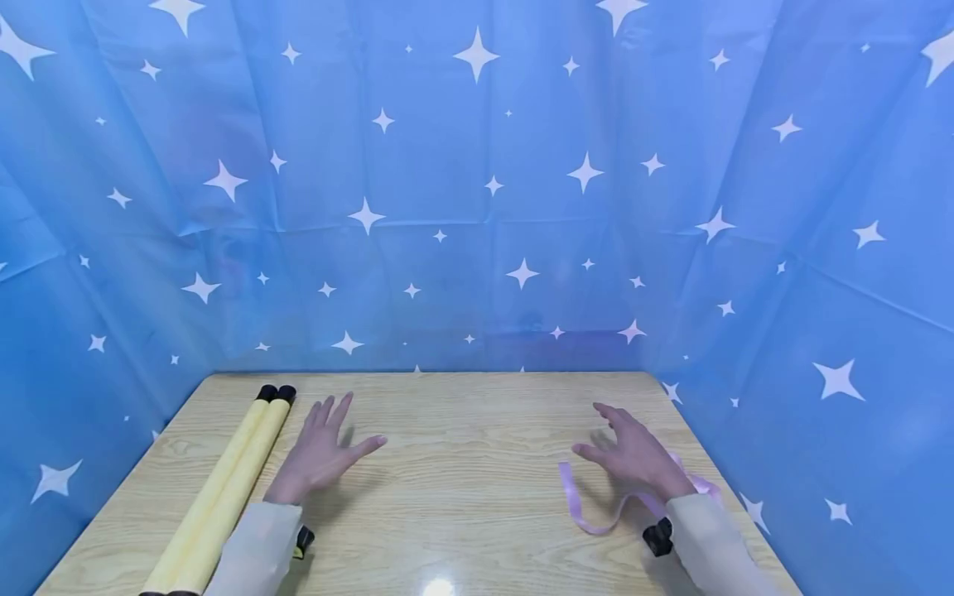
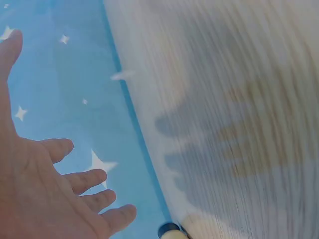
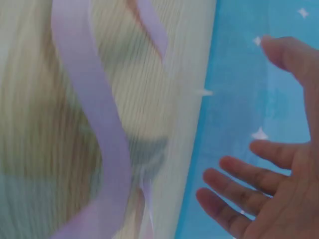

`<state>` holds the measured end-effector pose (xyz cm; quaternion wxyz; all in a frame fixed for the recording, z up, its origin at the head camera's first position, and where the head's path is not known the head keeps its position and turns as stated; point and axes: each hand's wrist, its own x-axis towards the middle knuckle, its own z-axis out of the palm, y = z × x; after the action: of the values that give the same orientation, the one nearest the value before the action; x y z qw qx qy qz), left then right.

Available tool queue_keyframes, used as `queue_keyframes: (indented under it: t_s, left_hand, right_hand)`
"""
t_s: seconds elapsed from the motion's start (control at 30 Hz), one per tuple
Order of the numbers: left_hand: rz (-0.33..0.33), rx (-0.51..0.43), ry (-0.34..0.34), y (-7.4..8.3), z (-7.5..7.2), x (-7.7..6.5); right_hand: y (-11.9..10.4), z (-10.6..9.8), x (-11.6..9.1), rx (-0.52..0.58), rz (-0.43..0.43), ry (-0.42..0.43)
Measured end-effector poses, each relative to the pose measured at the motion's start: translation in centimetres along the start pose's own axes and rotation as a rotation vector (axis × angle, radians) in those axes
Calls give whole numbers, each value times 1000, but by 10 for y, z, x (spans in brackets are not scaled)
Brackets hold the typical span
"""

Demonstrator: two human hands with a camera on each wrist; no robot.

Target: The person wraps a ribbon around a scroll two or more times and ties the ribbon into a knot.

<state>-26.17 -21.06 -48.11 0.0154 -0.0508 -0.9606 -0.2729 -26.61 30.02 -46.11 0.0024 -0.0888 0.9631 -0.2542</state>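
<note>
Fingers spread and thumb out, my left hand (image 1: 316, 451) hovers over the left half of the table, holding nothing. Just left of it lie two pale yellow tubes (image 1: 219, 497) side by side, with black end caps. In the left wrist view the left palm (image 2: 45, 194) shows bare. My right hand (image 1: 633, 451) is over the right side, its fingers loosely extended and nothing in its grasp. Beneath and around it a lilac ribbon (image 1: 572, 497) curls on the table, partly hidden by the hand and forearm. The right wrist view shows the ribbon (image 3: 107, 124) close up beside the spread right fingers (image 3: 234, 199).
The light wood-grain table (image 1: 477, 480) carries these things. A blue curtain (image 1: 447, 165) with white stars surrounds its back and sides. Black wrist devices (image 1: 658, 536) sit below both wrists.
</note>
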Motion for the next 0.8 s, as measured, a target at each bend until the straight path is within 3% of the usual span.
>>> queue_keyframes:
  t_s: [0.3,0.7,0.8]
  left_hand:
    - [61,-121,-35,28,14,-7]
    - [143,-229,-56,57,35,-21]
    - [151,-248,-61,62,41,-25]
  right_hand:
    - [-16,19,-7,55,27,-32]
    - [-28,45,-20,-32,104,-73]
    - [-30,51,-22,-32,78,-53]
